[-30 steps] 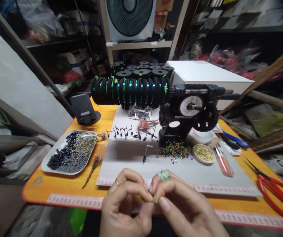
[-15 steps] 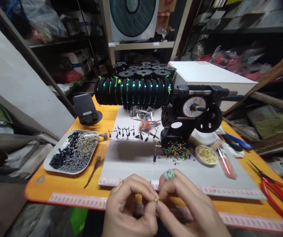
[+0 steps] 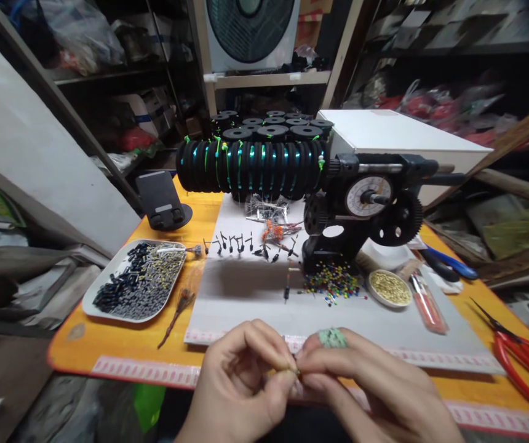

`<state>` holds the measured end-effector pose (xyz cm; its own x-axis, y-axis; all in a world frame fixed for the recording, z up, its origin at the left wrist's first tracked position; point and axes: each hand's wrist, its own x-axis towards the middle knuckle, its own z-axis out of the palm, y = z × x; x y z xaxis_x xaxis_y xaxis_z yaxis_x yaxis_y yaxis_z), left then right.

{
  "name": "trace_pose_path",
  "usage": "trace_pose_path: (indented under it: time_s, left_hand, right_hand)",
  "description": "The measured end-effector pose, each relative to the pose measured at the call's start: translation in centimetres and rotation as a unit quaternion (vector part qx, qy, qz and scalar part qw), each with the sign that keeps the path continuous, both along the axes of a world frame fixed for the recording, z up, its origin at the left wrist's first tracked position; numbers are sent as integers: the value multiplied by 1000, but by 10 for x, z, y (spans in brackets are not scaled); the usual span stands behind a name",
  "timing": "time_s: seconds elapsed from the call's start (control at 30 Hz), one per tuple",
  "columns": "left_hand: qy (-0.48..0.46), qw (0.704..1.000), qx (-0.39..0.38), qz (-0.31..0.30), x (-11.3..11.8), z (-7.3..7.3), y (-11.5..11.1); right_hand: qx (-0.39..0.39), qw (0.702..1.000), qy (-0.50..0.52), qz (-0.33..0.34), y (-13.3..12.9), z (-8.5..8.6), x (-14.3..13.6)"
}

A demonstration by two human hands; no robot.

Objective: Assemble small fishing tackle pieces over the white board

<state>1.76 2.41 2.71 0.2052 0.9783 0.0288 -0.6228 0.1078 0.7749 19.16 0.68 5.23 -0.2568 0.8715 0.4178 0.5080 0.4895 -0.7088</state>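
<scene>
My left hand and my right hand meet at the front edge of the table, thumb and forefinger pinched on each. Between the fingertips sits a tiny gold-coloured piece, too small to name. A green patterned wrap covers a finger of my right hand. Just beyond the hands, a small dark float-like piece with a thin stem lies on the white board. To its right are a heap of coloured bead-headed pins and a round dish of small golden parts.
A white tray of dark and grey small parts stands left, near a phone stand. A geared winder with a row of black spools rises at the back. Red-handled scissors lie right.
The right hand has shifted a little to the right and its fingers lie straighter. Both hands still pinch at the same spot. The whole view has shifted slightly.
</scene>
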Motion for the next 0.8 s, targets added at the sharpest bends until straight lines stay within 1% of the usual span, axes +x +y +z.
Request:
trace_pose_path:
  time_s: [0.1,0.17,0.23,0.27,0.3,0.33,0.37,0.43,0.47,0.5,0.53,0.57,0.6,0.63,0.7,0.8]
  left_hand:
    - [0,1000,-13,-27,-1,1,1]
    - [21,999,-19,-31,-2,1,0]
    - [82,997,-1,-6,-3,-2,0]
    - [131,991,29,18,-4,-4,0]
    - [192,977,78,44,-6,-7,0]
    - [254,954,142,69,-8,-9,1]
    - [311,921,218,87,-12,-11,2]
    - [398,834,369,96,-20,-14,5]
    - [428,791,428,90,-24,-14,6]
    - [451,753,472,83,-27,-14,8]
    - [471,724,498,77,-30,-12,10]
    - [489,705,507,75,-32,-10,12]
    - [507,696,503,78,-32,-7,14]
    - [525,693,488,82,-31,-3,16]
    - [559,701,438,71,-27,4,20]
    - [591,719,365,25,-19,12,26]
  right_hand:
    - [-22,1000,4,0,2,-1,-1]
    - [-10,1000,-7,-15,2,-3,-1]
    - [12,999,-26,-31,1,-7,-3]
    - [21,998,-30,-43,0,-9,-5]
    - [23,998,-29,-53,0,-11,-7]
    - [19,997,-24,-64,0,-14,-9]
    - [11,997,-17,-72,-1,-16,-11]
    - [-5,997,-7,-82,-1,-20,-13]
    - [-8,996,-6,-83,-1,-22,-14]
    - [-2,996,-13,-85,0,-23,-13]
    - [11,996,-27,-87,0,-25,-13]
    - [28,995,-45,-88,1,-26,-11]
    - [47,993,-65,-89,2,-28,-10]
    - [63,991,-84,-88,2,-29,-9]
    - [81,988,-108,-81,4,-32,-6]
    - [91,986,-123,-67,7,-37,-3]
